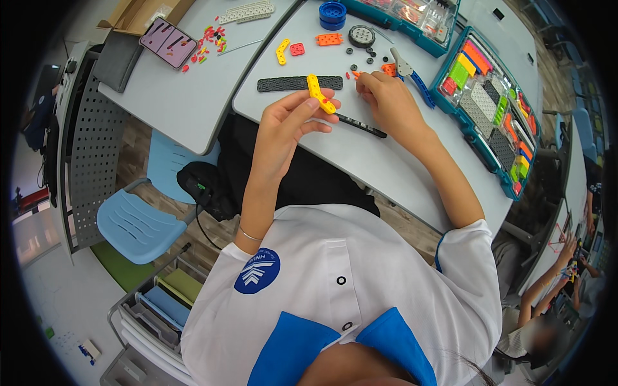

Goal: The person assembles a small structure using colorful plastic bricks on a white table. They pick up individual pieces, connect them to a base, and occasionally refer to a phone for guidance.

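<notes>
My left hand (pixel 297 116) grips a yellow angled building beam (pixel 315 90) between thumb and fingers, with a small red peg in its lower part. A long black perforated plate (pixel 273 84) lies on the table behind the beam. Below my left fingertips a thin black bar (pixel 362 125) rests on the tabletop. My right hand (pixel 387 100) is closed over the table, its fingertips pinched at a small orange-red peg (pixel 356 75). Beyond it are an orange piece (pixel 389 69) and a grey-and-blue plier-like tool (pixel 403 67).
Farther back are a wheel (pixel 362 36), blue rims (pixel 332 15), an orange plate (pixel 329 40) and a second yellow angled beam (pixel 282 51). An open teal parts case (pixel 476 119) stands at right. A phone (pixel 168 42) and scattered pegs (pixel 209 40) lie on the left table.
</notes>
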Available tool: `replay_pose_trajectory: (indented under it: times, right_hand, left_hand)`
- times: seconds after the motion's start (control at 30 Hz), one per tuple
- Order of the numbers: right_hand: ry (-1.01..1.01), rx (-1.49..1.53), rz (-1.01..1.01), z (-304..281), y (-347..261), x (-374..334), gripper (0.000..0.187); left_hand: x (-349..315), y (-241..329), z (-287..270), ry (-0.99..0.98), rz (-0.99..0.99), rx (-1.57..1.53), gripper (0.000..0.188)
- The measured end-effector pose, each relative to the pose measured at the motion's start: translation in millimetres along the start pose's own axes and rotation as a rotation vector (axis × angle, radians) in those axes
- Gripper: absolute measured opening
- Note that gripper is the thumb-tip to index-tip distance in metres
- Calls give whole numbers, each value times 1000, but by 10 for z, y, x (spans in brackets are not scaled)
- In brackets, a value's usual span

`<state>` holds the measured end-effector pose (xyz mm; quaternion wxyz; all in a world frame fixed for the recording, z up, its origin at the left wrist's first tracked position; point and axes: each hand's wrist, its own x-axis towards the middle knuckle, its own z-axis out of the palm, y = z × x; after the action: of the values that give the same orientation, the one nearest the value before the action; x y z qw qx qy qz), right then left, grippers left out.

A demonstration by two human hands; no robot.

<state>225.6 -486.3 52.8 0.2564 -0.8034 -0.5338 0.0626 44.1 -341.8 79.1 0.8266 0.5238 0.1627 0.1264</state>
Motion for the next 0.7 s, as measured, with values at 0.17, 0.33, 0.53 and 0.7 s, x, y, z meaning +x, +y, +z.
replay_pose_trajectory:
  times: [0.17, 0.33, 0.53, 0.7]
  right_hand:
    - [31, 66, 40, -10, 15, 1, 16]
    - [31, 73, 26, -47, 25, 15, 15]
    - [30, -14, -34, 1, 114, 30, 11]
    - [49, 202, 27, -135, -112, -1, 8]
  left_hand:
    - [-18, 3, -6, -10, -8, -9, 39]
    - [-33, 18, -15, -3, -2, -6, 39]
    - [-30, 7, -14, -14, -19, -33, 40]
    - [-27, 10, -20, -17, -15, -21, 40]
